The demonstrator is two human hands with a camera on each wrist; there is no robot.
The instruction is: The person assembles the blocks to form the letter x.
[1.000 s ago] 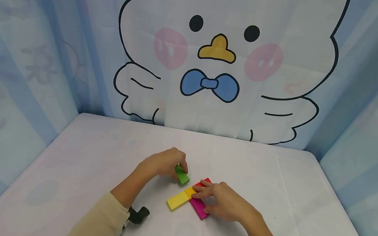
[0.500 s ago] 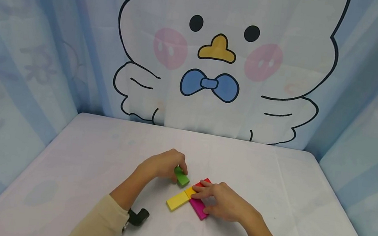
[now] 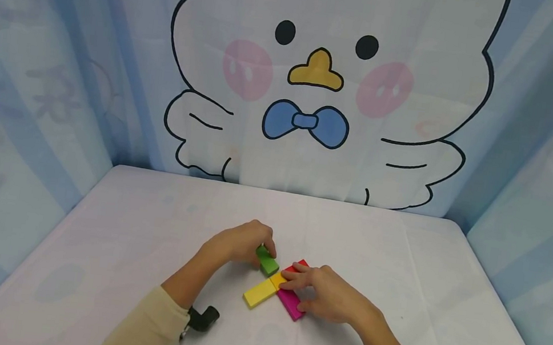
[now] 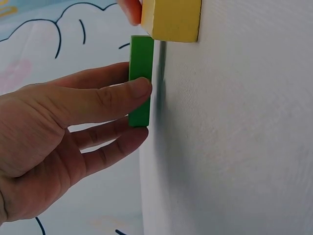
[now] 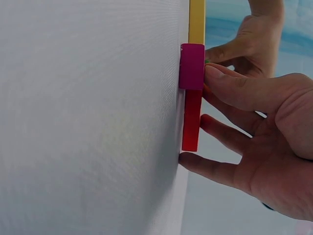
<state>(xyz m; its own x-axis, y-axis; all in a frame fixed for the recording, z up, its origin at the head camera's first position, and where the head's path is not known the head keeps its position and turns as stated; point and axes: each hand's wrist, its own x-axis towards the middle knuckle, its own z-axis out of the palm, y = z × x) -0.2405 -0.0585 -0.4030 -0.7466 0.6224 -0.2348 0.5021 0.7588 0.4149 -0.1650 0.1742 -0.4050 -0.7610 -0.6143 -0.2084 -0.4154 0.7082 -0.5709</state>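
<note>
Coloured flat blocks lay together near the middle of a white table point(image 3: 401, 251), close to the person's side. Nearest the viewer, a cream sleeve point(image 3: 148, 329) covered the left forearm, with a small black strap fitting point(image 3: 203, 318) at its wrist. Just beyond, a yellow block point(image 3: 259, 292) lay flat, angled up to the right, and a magenta block point(image 3: 290, 304) lay beside it, angled the other way, their ends meeting. The right hand point(image 3: 330, 300) rested on these blocks, its fingers point(image 5: 234, 88) lightly curled and pressing down on the magenta block and on a red block point(image 3: 298, 266) that continued its line farther away; the thumb touched the table beside the red block's end. A little farther and to the left, the left hand point(image 3: 239, 243) pinched a green block point(image 3: 267, 261) between thumb and fingers point(image 4: 122, 95), holding it flat against the table, its end just beside the yellow block's far end. Whether the two touched could not be told. Behind the table hung a pale blue curtain point(image 3: 34, 79) printed with a large white cartoon chick point(image 3: 319, 80) wearing a blue bow tie.
</note>
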